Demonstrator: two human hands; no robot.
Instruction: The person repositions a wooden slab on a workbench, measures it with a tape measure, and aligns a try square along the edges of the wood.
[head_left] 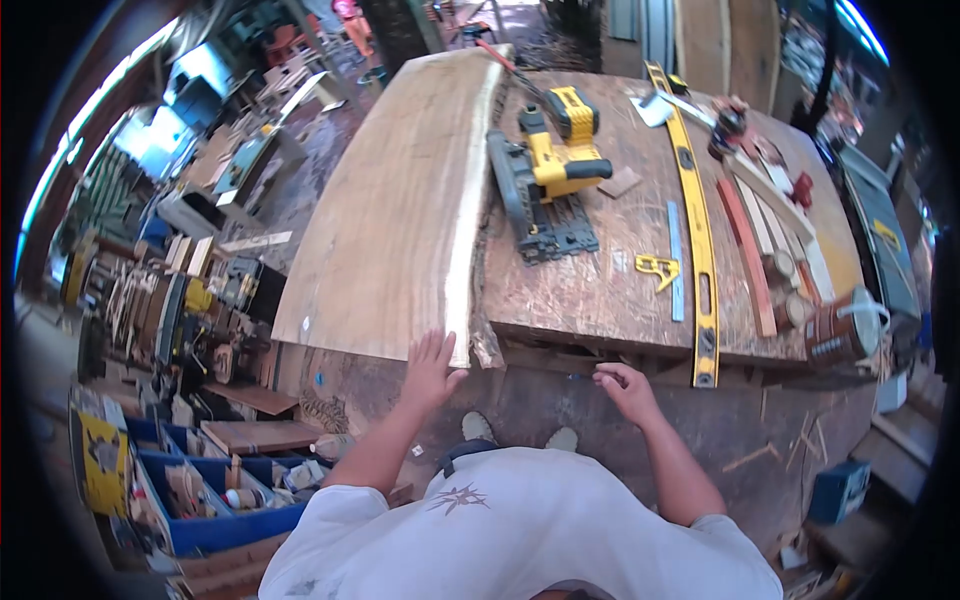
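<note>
My left hand [432, 372] lies flat with fingers spread on the near corner of a wide wooden slab [385, 200]. A pale strip runs along the slab's right edge, beside rough bark. Past the table's front edge, my right hand [628, 392] is closed in a pinch. A small thin bluish thing [580, 377] shows near its fingertips; whether the fingers hold it I cannot tell. A yellow and black cordless circular saw [548, 175] stands on the worktable [590, 300], right of the slab. Farther right lie a combination square [660, 268] and a long yellow spirit level [695, 220].
Wood strips [765, 225], a red-brown wooden bar [747, 260] and a mug-like container [845, 328] occupy the table's right side. A blue divided toolbox [215, 525] sits at lower left. Wood scraps [790, 445] litter the floor. A person [353, 25] is far back.
</note>
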